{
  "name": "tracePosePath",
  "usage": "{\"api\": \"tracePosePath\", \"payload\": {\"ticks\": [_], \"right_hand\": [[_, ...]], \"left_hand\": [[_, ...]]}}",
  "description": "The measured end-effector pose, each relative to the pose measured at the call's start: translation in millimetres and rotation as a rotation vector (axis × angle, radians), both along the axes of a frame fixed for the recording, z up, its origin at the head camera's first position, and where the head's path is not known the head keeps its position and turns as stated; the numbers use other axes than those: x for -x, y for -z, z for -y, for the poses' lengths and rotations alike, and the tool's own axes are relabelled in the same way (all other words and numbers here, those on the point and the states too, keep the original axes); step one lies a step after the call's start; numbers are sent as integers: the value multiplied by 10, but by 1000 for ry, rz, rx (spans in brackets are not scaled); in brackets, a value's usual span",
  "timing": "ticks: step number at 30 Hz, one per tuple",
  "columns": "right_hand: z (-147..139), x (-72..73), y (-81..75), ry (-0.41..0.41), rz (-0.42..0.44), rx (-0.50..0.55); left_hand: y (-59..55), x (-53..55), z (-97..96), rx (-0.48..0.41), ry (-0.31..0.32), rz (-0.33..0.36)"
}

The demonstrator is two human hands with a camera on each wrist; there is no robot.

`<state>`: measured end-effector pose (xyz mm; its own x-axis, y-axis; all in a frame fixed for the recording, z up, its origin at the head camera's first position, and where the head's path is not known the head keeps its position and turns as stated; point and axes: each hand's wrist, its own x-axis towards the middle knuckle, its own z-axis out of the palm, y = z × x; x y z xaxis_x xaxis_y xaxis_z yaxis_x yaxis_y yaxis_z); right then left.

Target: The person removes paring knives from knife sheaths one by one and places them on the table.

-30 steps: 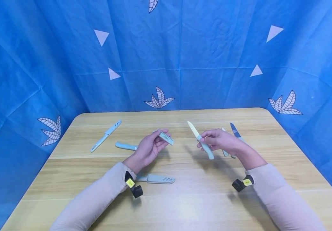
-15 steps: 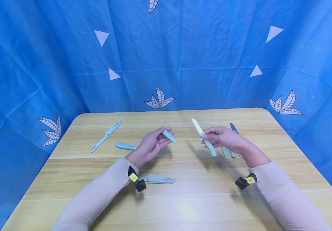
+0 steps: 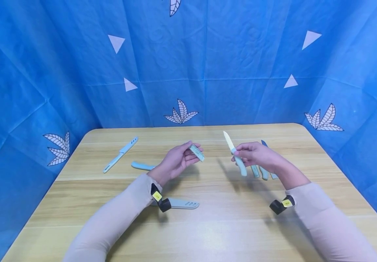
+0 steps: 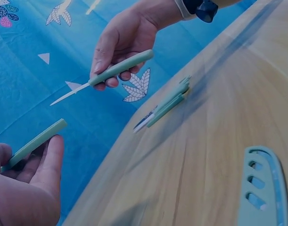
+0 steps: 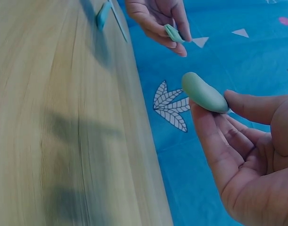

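Note:
My left hand (image 3: 177, 160) holds a pale green knife sheath (image 3: 197, 153) above the table, pinched between thumb and fingers. Across from it, my right hand (image 3: 258, 156) grips a paring knife (image 3: 241, 165) by its green handle, the pale blade bare and pointing away and up to the left. The left wrist view shows the blade tip and the sheath (image 4: 35, 143) apart, with a gap between them. Seen from the right wrist, the knife's handle (image 5: 205, 94) points at the camera and hides its blade.
Right of centre lie a dark-bladed knife (image 3: 265, 174) and a green sheath (image 3: 255, 171), partly behind my right hand. At the left are a sheathed knife (image 3: 121, 154) and a blue handle (image 3: 142, 166). Another sheathed knife (image 3: 183, 203) lies nearer. A blue curtain (image 3: 234, 72) stands behind the table.
Both hands have drifted right and slightly away from me, carrying the sheath and the paring knife. The sheath and knife remain apart, and both grips are kept.

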<state>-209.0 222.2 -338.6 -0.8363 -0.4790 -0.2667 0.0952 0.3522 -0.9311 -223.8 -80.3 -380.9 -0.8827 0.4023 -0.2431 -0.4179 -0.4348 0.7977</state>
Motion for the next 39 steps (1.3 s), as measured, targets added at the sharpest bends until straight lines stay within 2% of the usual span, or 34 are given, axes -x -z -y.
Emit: {"api": "tracePosePath", "payload": {"ticks": [14, 22, 31, 39], "right_hand": [[-74, 54, 40, 48, -2, -22], [-109, 90, 79, 72, -1, -17], [-145, 126, 116, 87, 6, -32], [-167, 158, 139, 114, 5, -49]], "left_hand": [[-8, 100, -185, 11, 36, 0], [-14, 156, -298, 75, 49, -29], [32, 233, -422, 164, 95, -103], [86, 292, -547, 189, 121, -100]]}}
